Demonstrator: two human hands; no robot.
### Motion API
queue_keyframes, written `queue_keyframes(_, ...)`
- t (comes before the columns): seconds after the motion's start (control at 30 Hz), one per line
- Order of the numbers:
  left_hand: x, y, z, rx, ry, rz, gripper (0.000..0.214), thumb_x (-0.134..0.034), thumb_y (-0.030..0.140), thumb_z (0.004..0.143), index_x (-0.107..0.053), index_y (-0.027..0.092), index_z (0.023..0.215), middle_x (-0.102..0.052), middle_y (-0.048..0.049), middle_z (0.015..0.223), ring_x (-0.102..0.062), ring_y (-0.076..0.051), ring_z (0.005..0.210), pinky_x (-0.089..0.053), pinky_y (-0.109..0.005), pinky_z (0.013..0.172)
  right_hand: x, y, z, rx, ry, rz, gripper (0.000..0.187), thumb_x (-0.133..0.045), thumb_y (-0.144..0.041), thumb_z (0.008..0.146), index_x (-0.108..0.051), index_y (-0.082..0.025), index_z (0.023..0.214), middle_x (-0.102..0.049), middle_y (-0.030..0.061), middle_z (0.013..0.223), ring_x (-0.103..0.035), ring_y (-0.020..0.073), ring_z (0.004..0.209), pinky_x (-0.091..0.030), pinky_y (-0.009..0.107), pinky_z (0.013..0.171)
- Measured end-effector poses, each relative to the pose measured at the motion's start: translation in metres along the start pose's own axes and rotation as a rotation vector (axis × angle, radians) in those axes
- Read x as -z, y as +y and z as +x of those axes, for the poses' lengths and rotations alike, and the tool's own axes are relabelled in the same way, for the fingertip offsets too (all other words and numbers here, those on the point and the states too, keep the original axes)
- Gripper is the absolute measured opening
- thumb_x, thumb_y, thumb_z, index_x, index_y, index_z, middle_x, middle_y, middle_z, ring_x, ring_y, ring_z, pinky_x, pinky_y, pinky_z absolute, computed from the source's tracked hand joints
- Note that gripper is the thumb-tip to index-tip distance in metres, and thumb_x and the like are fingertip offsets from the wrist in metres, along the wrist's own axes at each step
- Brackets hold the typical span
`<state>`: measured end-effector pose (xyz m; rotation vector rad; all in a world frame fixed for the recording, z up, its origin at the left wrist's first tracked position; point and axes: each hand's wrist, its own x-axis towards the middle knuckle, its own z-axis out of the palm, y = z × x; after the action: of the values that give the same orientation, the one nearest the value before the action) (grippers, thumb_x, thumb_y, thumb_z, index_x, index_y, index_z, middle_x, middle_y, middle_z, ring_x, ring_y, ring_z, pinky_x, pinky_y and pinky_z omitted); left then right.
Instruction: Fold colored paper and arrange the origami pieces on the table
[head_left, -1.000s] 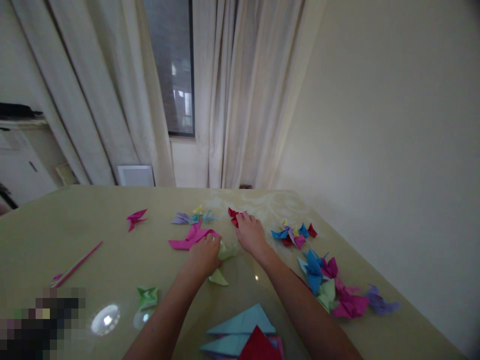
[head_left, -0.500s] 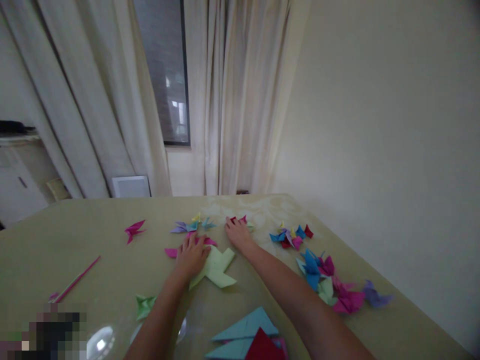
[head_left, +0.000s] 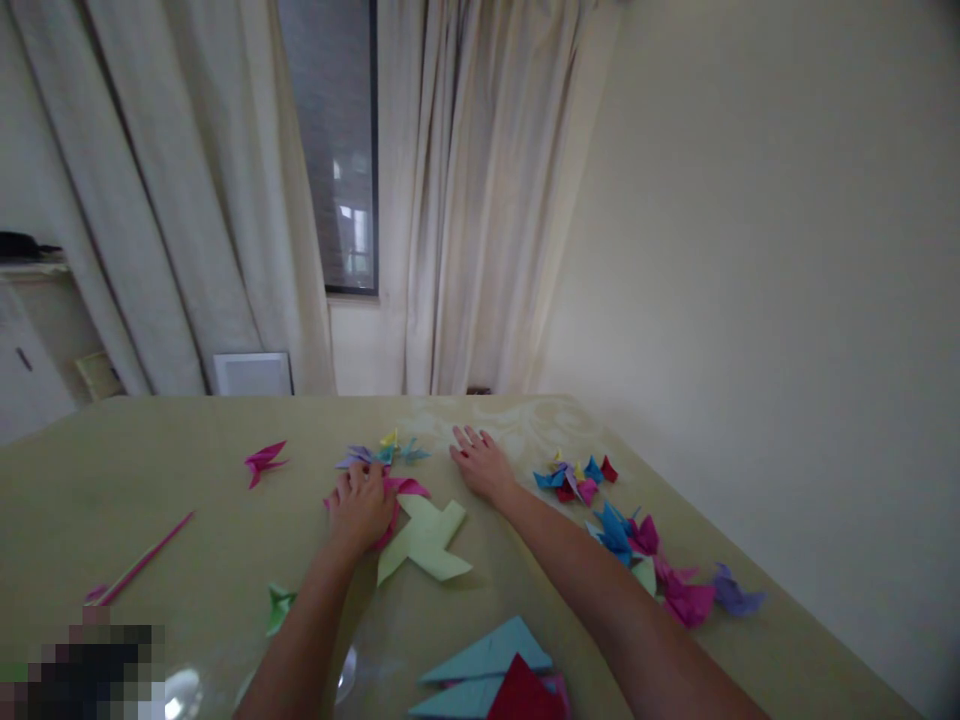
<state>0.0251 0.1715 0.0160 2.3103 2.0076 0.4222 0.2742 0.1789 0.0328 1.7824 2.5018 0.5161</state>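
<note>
My left hand [head_left: 363,508] rests palm down, fingers apart, on a pink folded paper shape [head_left: 406,487] that shows at both sides of it. Touching that shape is a pale green paper pinwheel [head_left: 426,540]. Farther out, my right hand [head_left: 480,462] lies flat on the table with its fingers spread; whatever may be under its palm is hidden. Just beyond my left hand is a small cluster of purple, teal and yellow folded papers [head_left: 388,455]. Between my forearms, close to me, lie light blue folded papers [head_left: 487,655] with a red one [head_left: 525,690].
Colourful origami pieces [head_left: 576,478] sit right of my right hand, and a bigger pile [head_left: 686,595] lies beside my right forearm. At left are a pink origami piece [head_left: 264,462], a thin pink-and-green stick [head_left: 146,558] and a green piece [head_left: 279,608]. Curtains [head_left: 495,200] hang behind the table.
My left hand has slid slightly left and nearer over the pink paper. The small red, pink and green papers by my right hand no longer show, and its fingers are spread wider.
</note>
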Motion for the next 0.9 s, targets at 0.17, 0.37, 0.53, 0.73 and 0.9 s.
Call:
queue_keyframes(0.17,-0.009,0.001,-0.001,-0.039,0.004,0.006,0.053,-0.036,0.04,0.108,-0.047,0.025,0.157,-0.04,-0.0178,0.168,-0.034,-0.041,0.154,-0.036,-0.058,0.117,-0.013,-0.001,0.011,-0.247,-0.066,-0.037,0.036,-0.066,-0.034,0.104,-0.063,-0.018,0.137,-0.063,0.0126,0.143,-0.066,0.0292,0.122,-0.058,0.051,0.101)
queue_keyframes(0.37,-0.009,-0.003,-0.001,-0.103,-0.072,0.015,0.047,-0.034,0.038,0.109,-0.057,0.025,0.148,-0.039,-0.0117,0.171,-0.04,-0.033,0.153,-0.036,-0.053,0.119,-0.005,0.012,-0.003,-0.404,-0.175,-0.071,0.037,-0.069,-0.036,0.103,-0.064,-0.017,0.134,-0.066,0.0111,0.134,-0.069,0.0268,0.113,-0.06,0.048,0.095)
queue_keyframes(0.53,-0.004,-0.001,0.001,-0.1,-0.092,0.022,0.043,-0.036,0.033,0.109,-0.062,0.02,0.14,-0.053,-0.0164,0.158,-0.055,-0.034,0.138,-0.044,-0.052,0.111,0.015,0.024,0.001,-0.426,-0.206,-0.034,0.037,-0.069,-0.036,0.103,-0.064,-0.018,0.134,-0.066,0.0108,0.135,-0.069,0.0269,0.114,-0.06,0.049,0.095)
queue_keyframes(0.73,0.001,0.0,0.002,-0.069,-0.076,0.005,0.042,-0.036,0.034,0.108,-0.061,0.016,0.138,-0.057,-0.0214,0.147,-0.062,-0.037,0.124,-0.05,-0.051,0.099,0.033,-0.023,0.042,-0.205,-0.108,0.15,0.036,-0.068,-0.037,0.103,-0.064,-0.018,0.134,-0.066,0.0108,0.135,-0.069,0.0266,0.114,-0.06,0.048,0.096)
queue_keyframes(0.9,-0.002,0.0,0.003,-0.136,-0.075,-0.034,0.04,-0.038,0.035,0.108,-0.064,0.022,0.135,-0.041,-0.0162,0.166,-0.047,-0.038,0.146,-0.046,-0.055,0.109,0.035,-0.062,0.059,-0.167,-0.143,0.255,0.034,-0.068,-0.037,0.103,-0.065,-0.018,0.132,-0.067,0.01,0.132,-0.07,0.0255,0.111,-0.061,0.046,0.093)
